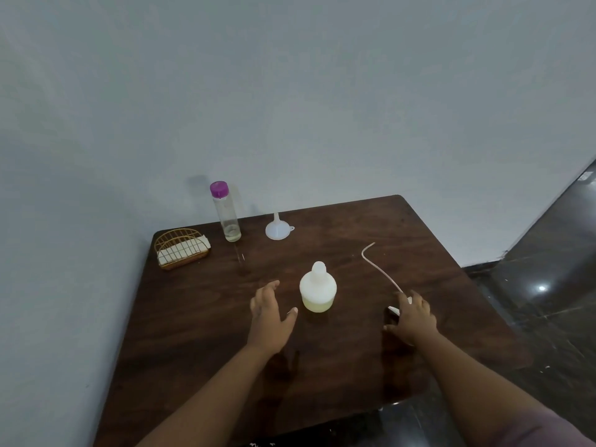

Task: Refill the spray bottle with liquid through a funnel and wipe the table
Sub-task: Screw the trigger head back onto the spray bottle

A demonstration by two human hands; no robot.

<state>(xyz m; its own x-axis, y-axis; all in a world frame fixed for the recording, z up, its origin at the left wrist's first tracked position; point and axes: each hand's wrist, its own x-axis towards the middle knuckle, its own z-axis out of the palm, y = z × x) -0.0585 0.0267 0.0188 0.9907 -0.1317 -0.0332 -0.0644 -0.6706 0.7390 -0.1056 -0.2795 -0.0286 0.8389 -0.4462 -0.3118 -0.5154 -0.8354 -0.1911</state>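
A dark wooden tabletop [338,350] stood against a pale wall, seen from above by the person working at it. Two bare forearms reached in from the bottom edge. The left hand [269,312] hovered just beside a white spray bottle [318,288], fingers straight and spread, holding nothing. The right hand [414,319] lay on the spray head, which was off the bottle and resting on the tabletop; how firm that grip was could not be told, since the hand covered most of it. The bottle stood upright near the middle, with a little yellowish liquid in its base and its narrow neck apparently uncovered. At the far left corner sat a gold wire napkin holder [181,250] with white napkins. Beside it stood a tall clear bottle with a purple cap [226,214], nearly empty. A white funnel [276,229] rested mouth down, well apart from the spray bottle. The thin dip tube [380,269] curved away from the right hand. The light, open bottle would likely tip if knocked, and the tube could drip on the wood.
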